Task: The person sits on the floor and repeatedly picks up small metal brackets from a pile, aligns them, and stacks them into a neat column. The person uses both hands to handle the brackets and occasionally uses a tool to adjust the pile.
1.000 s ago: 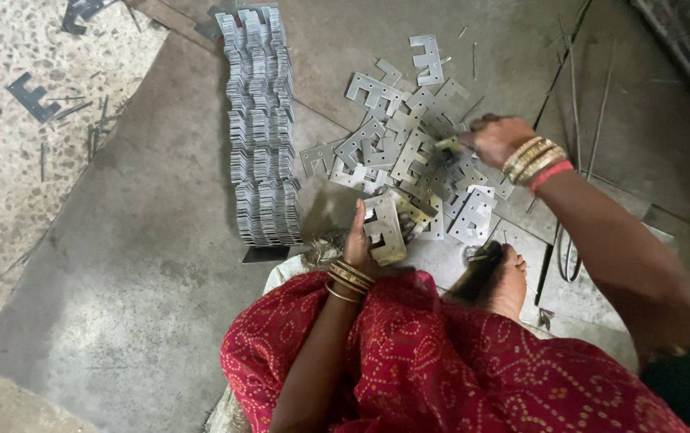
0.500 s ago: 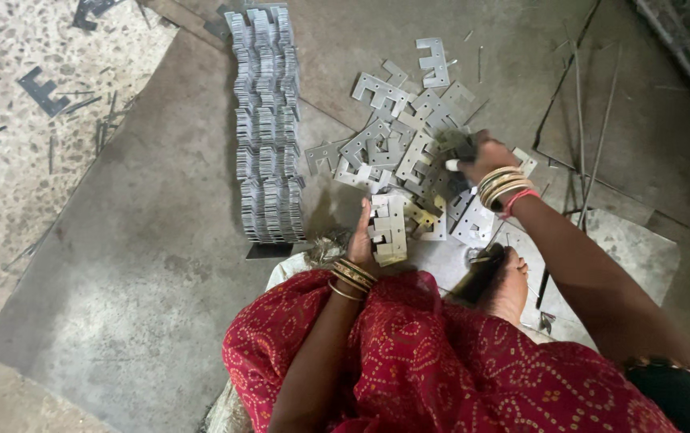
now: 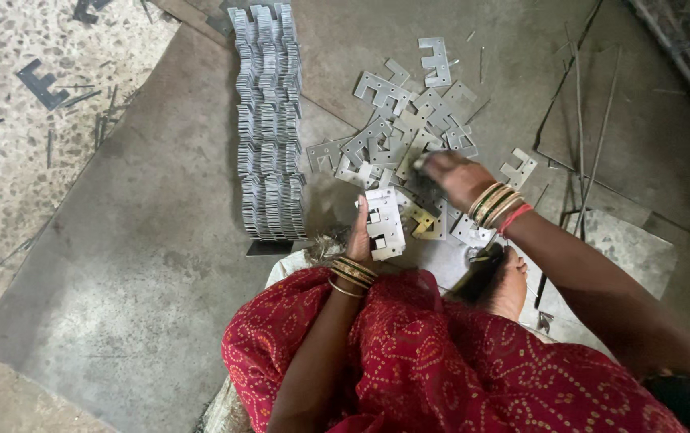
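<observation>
My left hand (image 3: 361,234) holds a small stack of flat grey metal stampings (image 3: 383,223) upright, near my knee. My right hand (image 3: 451,176) reaches into a loose pile of the same notched metal plates (image 3: 397,128) on the floor, fingers closed on or over one plate; the grip itself is hard to make out. To the left lies a long neat row of stacked stampings (image 3: 269,120).
A grey metal sheet (image 3: 136,265) covers the floor under the pile. Thin metal rods (image 3: 590,120) lie at the right. Scrap offcuts (image 3: 42,82) dot the speckled floor at the upper left. My bare foot (image 3: 512,287) and red patterned cloth (image 3: 409,361) fill the bottom.
My right hand has drawn back from the far right of the pile toward its near middle. My left hand keeps its stack, shifted slightly.
</observation>
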### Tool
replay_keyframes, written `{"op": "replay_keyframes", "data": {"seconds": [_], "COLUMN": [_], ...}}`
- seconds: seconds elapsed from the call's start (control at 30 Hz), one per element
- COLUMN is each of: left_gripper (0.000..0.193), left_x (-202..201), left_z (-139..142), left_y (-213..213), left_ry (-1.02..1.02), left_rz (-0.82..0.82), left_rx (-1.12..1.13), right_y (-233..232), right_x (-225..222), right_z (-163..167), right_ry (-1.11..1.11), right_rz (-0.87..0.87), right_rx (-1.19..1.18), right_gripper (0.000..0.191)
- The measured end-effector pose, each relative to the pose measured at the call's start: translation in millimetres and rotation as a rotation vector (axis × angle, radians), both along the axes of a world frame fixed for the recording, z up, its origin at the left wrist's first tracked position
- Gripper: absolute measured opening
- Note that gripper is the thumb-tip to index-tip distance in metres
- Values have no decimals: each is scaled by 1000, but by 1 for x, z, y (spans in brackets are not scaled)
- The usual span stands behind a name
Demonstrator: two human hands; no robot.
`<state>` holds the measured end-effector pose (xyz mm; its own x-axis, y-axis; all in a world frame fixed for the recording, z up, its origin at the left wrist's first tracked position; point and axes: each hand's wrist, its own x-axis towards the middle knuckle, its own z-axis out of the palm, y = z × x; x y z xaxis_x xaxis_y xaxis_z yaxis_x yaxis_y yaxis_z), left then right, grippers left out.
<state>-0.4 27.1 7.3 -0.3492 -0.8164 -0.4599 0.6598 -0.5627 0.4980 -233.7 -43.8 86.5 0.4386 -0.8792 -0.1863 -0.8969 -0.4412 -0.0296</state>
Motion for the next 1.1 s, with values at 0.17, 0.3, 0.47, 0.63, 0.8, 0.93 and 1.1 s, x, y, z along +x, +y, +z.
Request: {"op": "replay_keyframes", "data": {"seconds": [0.17,0.3,0.47,0.63,0.8,0.93,1.1], "left_gripper": [63,64,64,78,82,88,79], "left_x": [6,1,-2,-3,-3,-3,-3], "left_z": [6,11,-5,-24,-32,-32,-18], "left_y": [1,-1,-1,-3,6,6,1], "left_ry": [-21,17,30,-70,-127,-31,20], "left_rz": [13,-22,-44,-41,106,98,139], "left_rx": [62,93,86,108,-148,-99,-19], "right_y": [-1,6,26,38,34,30,22], "right_x": [-8,-28,-42,-35,-22,-23,-33], "right_z": [-14,-23,-25,-12,-10,-11,3], "right_ry": [158,168,-129,-227,62,-77,-389], "right_rz": [255,320,270,428,103,-159,-483], "right_rx": [78,76,-121,-274,-16,33,330], "right_gripper": [75,65,42,66,71,64,39]}}
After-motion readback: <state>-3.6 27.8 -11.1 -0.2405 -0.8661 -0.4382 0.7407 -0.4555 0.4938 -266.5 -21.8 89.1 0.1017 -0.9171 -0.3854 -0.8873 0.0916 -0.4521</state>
